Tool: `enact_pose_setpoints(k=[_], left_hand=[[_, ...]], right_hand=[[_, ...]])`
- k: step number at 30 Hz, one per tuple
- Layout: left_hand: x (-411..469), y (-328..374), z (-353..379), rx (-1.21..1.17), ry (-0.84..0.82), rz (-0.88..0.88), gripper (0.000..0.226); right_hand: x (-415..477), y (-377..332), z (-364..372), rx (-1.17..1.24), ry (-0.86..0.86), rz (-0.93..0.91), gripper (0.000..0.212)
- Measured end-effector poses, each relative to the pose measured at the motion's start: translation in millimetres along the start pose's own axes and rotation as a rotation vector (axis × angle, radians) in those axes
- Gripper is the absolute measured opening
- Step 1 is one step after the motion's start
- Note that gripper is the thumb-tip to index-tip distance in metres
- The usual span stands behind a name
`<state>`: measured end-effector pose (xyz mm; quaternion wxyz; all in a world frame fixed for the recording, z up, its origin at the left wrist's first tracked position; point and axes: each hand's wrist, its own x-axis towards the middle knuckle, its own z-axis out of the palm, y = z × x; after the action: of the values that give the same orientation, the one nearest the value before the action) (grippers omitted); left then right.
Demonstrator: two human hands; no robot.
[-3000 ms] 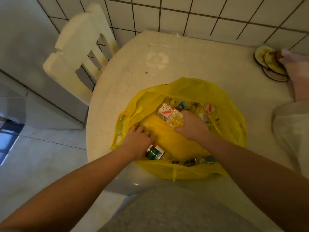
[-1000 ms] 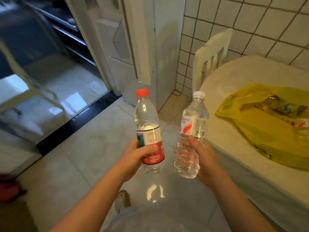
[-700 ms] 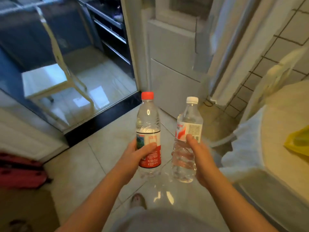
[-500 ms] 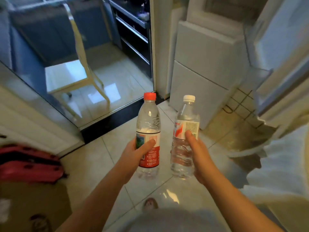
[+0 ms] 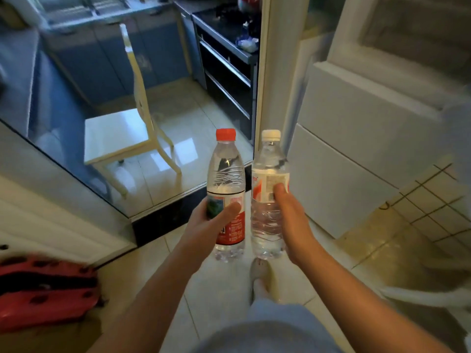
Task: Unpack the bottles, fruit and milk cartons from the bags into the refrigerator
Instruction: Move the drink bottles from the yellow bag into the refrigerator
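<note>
My left hand [image 5: 204, 225] grips a clear water bottle with a red cap and red label [image 5: 225, 179] around its lower half and holds it upright. Right beside it, my right hand [image 5: 293, 220] grips a second clear bottle with a white cap and a red-and-white label [image 5: 270, 161], also upright. Both bottles are carried over the tiled floor. The white refrigerator [image 5: 356, 159] stands to the right ahead, its doors closed. The bags are out of view.
A white door frame post [image 5: 262, 72] stands just left of the refrigerator. A black threshold [image 5: 173, 210] leads into a kitchen with a cream chair [image 5: 132, 128] and a dark oven unit [image 5: 224, 62]. A red object [image 5: 46, 289] lies low left. A white chair edge [image 5: 420, 294] is low right.
I lifted the two bottles out of the yellow bag on the table and turned left away from it. The refrigerator has come closer and the table has left the view.
</note>
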<state>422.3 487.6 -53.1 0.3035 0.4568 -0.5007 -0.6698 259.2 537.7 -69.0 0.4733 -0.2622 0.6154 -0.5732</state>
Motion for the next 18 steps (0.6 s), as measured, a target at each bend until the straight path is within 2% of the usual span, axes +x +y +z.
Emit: enact_pose_setpoints(k=[3, 7, 9, 11, 18], left_hand=[[63, 30, 14, -0.015, -0.026, 0.054, 0.04], [146, 74, 45, 0.002, -0.021, 0.138, 0.044], [183, 96, 64, 0.011, -0.034, 0.198, 0.042], [215, 114, 84, 0.0, -0.07, 0.237, 0.043], [310, 166, 152, -0.02, -0.268, 0.322, 0.05]], right_hand=[[64, -29, -4, -0.011, 0.016, -0.057, 0.045], [141, -74, -23, -0.022, 0.068, -0.157, 0.056], [176, -95, -37, -0.014, 0.117, -0.193, 0.047], [205, -114, -50, 0.001, 0.164, -0.241, 0.041], [274, -177, -96, -0.013, 0.339, -0.474, 0.038]])
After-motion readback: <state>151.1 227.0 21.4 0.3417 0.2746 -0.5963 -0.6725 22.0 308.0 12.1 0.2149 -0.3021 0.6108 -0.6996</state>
